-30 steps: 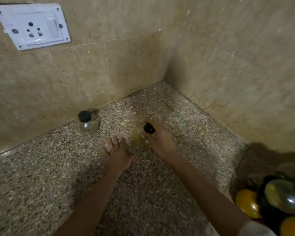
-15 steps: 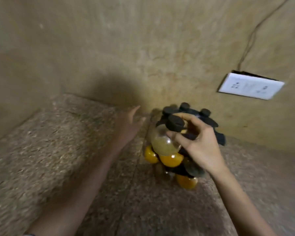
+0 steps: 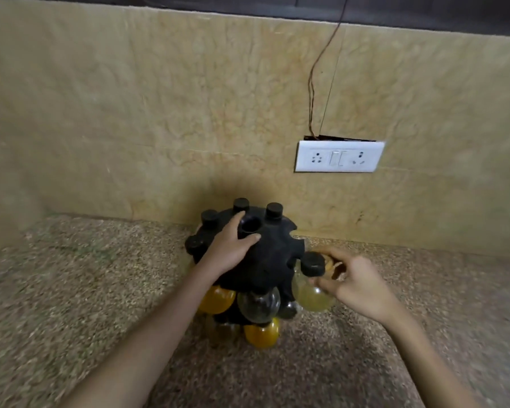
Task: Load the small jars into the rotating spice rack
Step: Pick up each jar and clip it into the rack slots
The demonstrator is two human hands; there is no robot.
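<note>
Your right hand (image 3: 357, 285) pinches a small round jar (image 3: 312, 293) of pale yellowish contents, fingers closed at its neck just below the black cap (image 3: 312, 263); the jar sits tilted against the right edge of the rack's top disc, at an open notch. Your left hand (image 3: 230, 248) lies flat on the black rotating spice rack (image 3: 265, 260), fingers spread around the central hub hole and gripping nothing. Four capped jars (image 3: 209, 217) occupy notches along the rear left rim. Lower tiers carry orange-filled jars (image 3: 217, 298) and a clear jar (image 3: 258, 303). The rack stands on a speckled stone counter (image 3: 71, 304) near the beige wall (image 3: 130, 113), left of a white socket plate (image 3: 339, 156) with a wire (image 3: 312, 83) rising from it
</note>
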